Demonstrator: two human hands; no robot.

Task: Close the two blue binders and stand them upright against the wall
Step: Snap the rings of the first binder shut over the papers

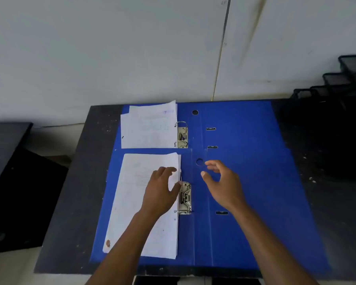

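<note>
While both binders (pixel 234 182) lie open, left hand (pixel 160 190) presses papers (pixel 136 202) (writing illegible); right hand (pixel 222 182) open, empty.

Two blue binders lie open flat on the dark tabletop (pixel 86 182), the near binder (pixel 255 202) under the left hand (pixel 160 192) pressing its papers (pixel 132 202) and the open right hand (pixel 224 186) hovering, the far binder (pixel 234 124) by the wall (pixel 111 48).

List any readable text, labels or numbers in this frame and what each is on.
None can be read.
Far binder's paper stack: faint printed lines and a bluish mark near the top right corner, too blurred.
Near binder's paper stack: faint writing, too small to read.
Blue binder covers: no label or brand visible.
</note>
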